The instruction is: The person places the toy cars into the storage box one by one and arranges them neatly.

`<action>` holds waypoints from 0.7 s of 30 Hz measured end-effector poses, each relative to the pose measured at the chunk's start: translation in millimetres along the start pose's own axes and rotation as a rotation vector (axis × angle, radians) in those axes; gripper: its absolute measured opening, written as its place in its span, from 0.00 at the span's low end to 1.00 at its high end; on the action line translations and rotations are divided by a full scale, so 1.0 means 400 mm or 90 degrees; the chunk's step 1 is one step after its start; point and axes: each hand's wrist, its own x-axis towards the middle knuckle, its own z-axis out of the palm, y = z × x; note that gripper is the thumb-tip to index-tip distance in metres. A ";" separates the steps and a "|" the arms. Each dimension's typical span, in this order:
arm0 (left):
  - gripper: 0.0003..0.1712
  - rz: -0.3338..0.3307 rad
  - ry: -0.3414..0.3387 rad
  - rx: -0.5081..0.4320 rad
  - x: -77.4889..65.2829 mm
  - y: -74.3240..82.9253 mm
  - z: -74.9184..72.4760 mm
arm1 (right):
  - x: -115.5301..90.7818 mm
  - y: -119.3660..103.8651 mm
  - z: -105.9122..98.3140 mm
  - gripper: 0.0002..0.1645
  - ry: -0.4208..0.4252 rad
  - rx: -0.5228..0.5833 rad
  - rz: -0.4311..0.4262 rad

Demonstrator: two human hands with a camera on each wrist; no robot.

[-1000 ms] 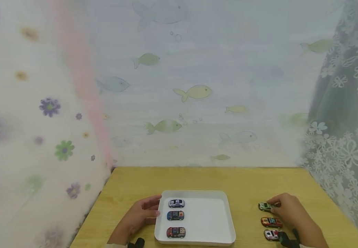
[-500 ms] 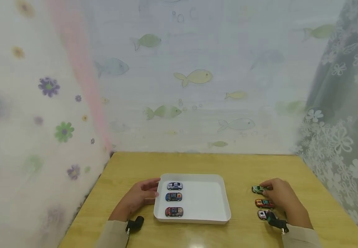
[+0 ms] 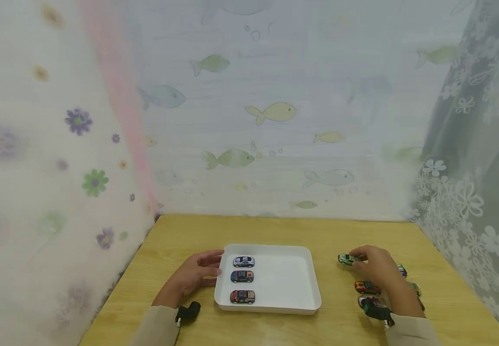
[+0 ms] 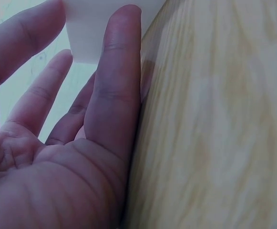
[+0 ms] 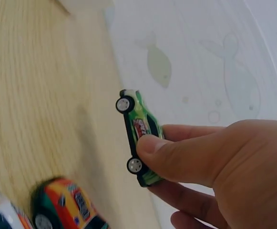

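Green toy car (image 3: 346,259), pinched in the right grip (image 3: 376,265) above the bench (image 3: 337,302) right of the white tray (image 3: 286,281), which the relaxed left grip (image 3: 192,276) touches, seems at the carrying step and likely needs lowering next beside the 3 cars (image 3: 242,277) inside.

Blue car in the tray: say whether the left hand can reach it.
Probably yes: the left hand is beside the tray, with only its low wall between and nothing covering the blue car.
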 end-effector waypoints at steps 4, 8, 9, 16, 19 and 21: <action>0.40 0.003 -0.002 0.000 -0.001 0.001 0.005 | 0.011 -0.028 0.012 0.17 0.019 -0.001 -0.031; 0.41 0.004 0.002 0.001 -0.002 0.002 0.007 | 0.034 -0.061 0.027 0.17 0.020 0.014 -0.048; 0.41 0.003 0.003 0.002 -0.002 0.001 0.007 | 0.040 -0.070 0.031 0.17 0.018 0.018 -0.051; 0.39 0.007 0.002 0.006 0.004 -0.001 0.007 | 0.072 -0.128 0.054 0.16 0.020 0.047 -0.078; 0.39 0.007 0.002 0.009 0.002 -0.001 0.005 | 0.083 -0.151 0.064 0.15 0.022 0.063 -0.091; 0.40 0.007 0.004 0.010 0.001 -0.002 0.003 | 0.090 -0.166 0.069 0.15 0.021 0.072 -0.098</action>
